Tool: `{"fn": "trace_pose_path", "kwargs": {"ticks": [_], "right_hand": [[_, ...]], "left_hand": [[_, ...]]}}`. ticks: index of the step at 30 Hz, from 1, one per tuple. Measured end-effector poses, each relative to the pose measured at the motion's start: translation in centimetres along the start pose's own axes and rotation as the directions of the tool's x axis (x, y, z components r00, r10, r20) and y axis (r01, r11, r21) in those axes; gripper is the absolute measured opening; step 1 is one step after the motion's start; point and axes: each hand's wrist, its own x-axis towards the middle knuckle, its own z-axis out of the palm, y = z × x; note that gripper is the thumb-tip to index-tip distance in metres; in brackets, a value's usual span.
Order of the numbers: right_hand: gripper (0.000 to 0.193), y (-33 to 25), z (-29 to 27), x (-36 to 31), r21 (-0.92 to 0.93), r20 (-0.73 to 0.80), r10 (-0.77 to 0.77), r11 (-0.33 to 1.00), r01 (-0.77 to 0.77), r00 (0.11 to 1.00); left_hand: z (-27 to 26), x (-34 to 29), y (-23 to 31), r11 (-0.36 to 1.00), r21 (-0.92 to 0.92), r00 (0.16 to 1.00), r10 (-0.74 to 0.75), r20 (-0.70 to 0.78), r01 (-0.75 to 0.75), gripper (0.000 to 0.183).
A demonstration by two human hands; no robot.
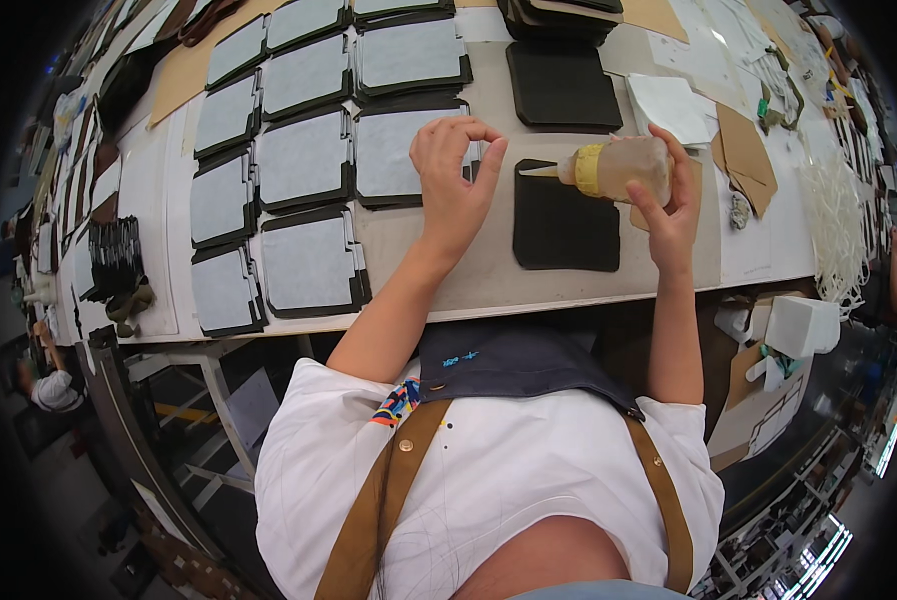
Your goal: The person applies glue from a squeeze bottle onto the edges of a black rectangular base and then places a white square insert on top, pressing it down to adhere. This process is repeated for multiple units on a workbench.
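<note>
My right hand (674, 205) is wrapped round a translucent glue bottle (634, 168) with a yellow collar and a pale pointed nozzle. The bottle lies nearly level in the air, its nozzle pointing left over a flat black panel (567, 235) with rounded corners. To the left of the nozzle, my left hand (456, 180) hovers with curled fingers, thumb and forefinger tips together; anything between them is too small to make out. Beneath and beside that hand lie rows of light grey sheets (304, 160) on black-edged pieces. Another black panel (564, 85) lies farther back.
A stack of dark pieces (559, 20) stands at the back. White paper (669, 108) and brown card (744, 160) lie right of the panels. Pale strips (837, 225) hang over the table's right end. Black strips (116, 260) hang at the left. The table's front edge (389, 322) runs before me.
</note>
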Motion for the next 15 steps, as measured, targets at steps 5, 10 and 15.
{"fn": "trace_pose_path", "kwargs": {"ticks": [5, 10, 15], "right_hand": [[0.064, 0.2, -1.1, -0.1, -0.07, 0.005, 0.038, 0.997, -0.038, 0.999], [0.064, 0.0, -1.4, -0.7, -0.039, 0.05, 0.046, 0.998, -0.044, 0.998], [0.068, 0.4, -2.2, -1.8, -0.038, 0.106, 0.072, 0.997, -0.068, 0.992]], "left_hand": [[0.0, 0.1, 0.0, 1.0, 0.02, 1.0, 0.013, 0.004, -0.013, 0.011], [0.0, 0.0, 0.0, 0.998, 0.052, 0.999, 0.034, 0.006, -0.034, 0.01], [0.2, 0.0, 0.0, 1.0, 0.007, 1.0, 0.015, 0.005, -0.015, 0.011]]}}
